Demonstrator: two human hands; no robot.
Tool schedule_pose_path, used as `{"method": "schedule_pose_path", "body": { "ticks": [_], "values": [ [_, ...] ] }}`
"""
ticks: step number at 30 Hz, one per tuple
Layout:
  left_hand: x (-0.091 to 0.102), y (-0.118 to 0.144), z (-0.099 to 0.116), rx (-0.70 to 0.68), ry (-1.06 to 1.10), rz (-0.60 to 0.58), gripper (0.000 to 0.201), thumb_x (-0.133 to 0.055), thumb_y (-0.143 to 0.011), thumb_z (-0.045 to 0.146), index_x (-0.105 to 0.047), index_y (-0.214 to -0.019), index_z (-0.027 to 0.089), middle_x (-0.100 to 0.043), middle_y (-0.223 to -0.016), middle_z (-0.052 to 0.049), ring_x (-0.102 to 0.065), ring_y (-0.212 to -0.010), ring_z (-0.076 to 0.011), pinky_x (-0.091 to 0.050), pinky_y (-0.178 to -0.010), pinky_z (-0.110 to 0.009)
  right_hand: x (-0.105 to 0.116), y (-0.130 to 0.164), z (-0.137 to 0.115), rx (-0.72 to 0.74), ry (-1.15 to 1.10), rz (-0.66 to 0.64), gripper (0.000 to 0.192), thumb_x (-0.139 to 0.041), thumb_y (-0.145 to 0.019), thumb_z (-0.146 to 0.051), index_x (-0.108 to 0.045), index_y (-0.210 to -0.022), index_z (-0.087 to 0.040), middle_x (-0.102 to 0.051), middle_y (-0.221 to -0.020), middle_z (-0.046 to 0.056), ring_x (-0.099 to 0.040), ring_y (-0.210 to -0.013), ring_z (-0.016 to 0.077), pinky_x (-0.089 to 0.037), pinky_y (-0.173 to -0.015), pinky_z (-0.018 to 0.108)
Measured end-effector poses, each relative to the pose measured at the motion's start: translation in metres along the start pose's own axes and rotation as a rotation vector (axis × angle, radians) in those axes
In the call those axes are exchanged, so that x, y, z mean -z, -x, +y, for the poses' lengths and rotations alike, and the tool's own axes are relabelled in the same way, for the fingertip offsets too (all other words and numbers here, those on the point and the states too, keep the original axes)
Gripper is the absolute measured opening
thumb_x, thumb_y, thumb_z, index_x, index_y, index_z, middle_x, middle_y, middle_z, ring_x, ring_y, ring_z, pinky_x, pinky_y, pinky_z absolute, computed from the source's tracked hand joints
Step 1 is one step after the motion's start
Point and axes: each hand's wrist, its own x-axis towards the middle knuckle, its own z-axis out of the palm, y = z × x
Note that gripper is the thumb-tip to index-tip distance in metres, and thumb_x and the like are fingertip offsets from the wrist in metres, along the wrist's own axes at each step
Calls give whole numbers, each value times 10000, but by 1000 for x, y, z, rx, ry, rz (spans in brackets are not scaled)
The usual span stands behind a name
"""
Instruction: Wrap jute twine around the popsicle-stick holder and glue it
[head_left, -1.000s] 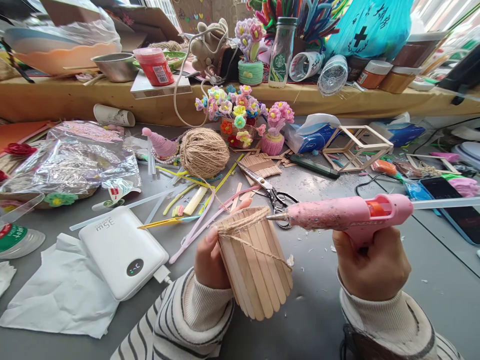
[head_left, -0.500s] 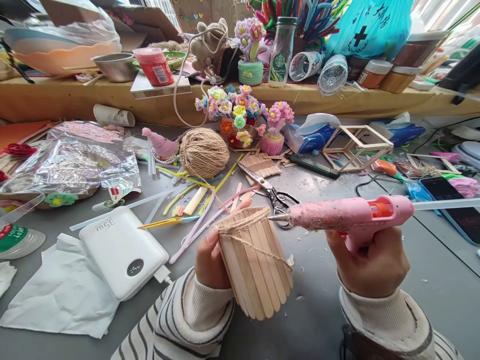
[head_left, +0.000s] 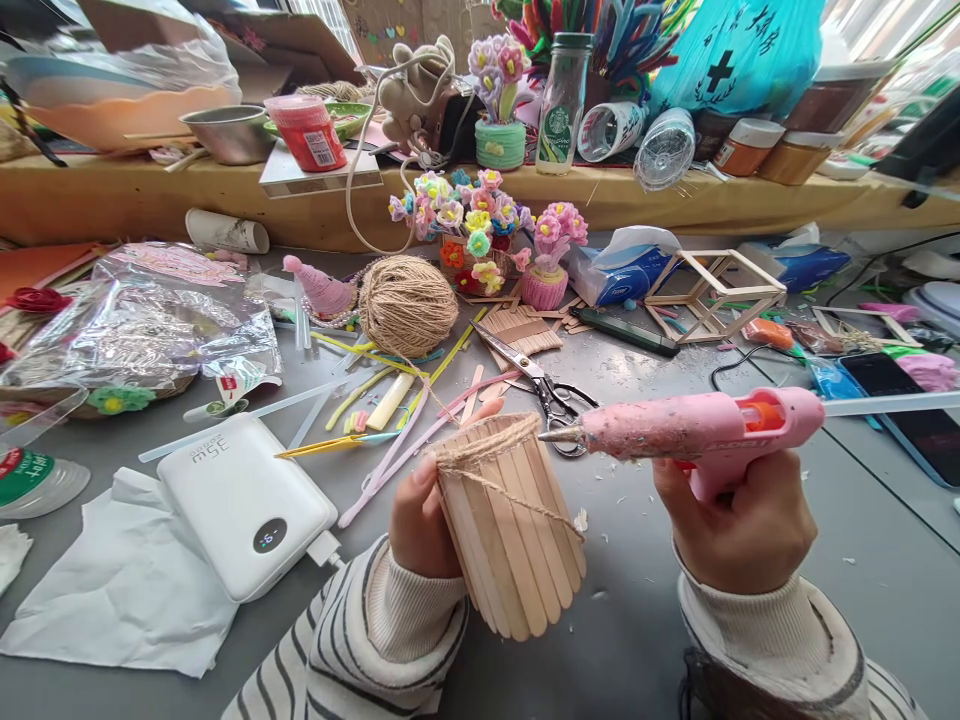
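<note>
Two at once: holding a stick cup [head_left: 517,540] in the left hand [head_left: 424,530], gripping a pink glue gun [head_left: 660,428] in the right hand [head_left: 739,530], near string [head_left: 495,441].

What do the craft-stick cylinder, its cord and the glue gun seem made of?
Craft-stick cylinder: apparently bare wood, matte, tan with faint grain. Cord: likely jute, rough, twisted, fuzzy. Glue gun: probably plastic, solid pink, smooth with smudges.

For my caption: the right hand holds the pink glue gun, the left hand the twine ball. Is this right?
No: the left hand holds the craft-stick cup, not the twine ball, as the head view shows. The rest is right.
</note>
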Motion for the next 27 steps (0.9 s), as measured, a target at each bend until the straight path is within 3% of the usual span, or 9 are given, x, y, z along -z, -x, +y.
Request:
{"method": "schedule_pose_path", "body": {
  "ticks": [10, 19, 27],
  "values": [
    [3, 0, 0, 8, 34, -38, 695, -522, -638, 496, -424, -1282, 254, -624, -1046, -62, -512, -1045, -354, -419, -847, -463, -2, -1, 2, 61, -13, 18, 302, -631, -710, -375, -396, -628, -205, -354, -499, -69, -376, -380, 65, -268, -356, 206],
    [0, -1, -2, -12, 17, 6, 695, -501, -633, 500, -438, -1278, 248, -626, -1038, -69, -527, -1024, -357, -432, -833, -473, 0, 1, 0, -3, -9, -20, 276, -624, -708, -346, -392, -630, -219, -390, -508, -48, -408, -392, 97, -284, -375, 237],
    [3, -2, -3, -17, 29, -27, 719, -498, -640, 487, -406, -1295, 206, -622, -1049, -89, -540, -1023, -361, -441, -820, -470, -1, 1, 2, 19, -1, -2, 276, -621, -708, -330, -384, -628, -214, -386, -519, -51, -396, -398, 85, -283, -374, 223]
  ]
}}
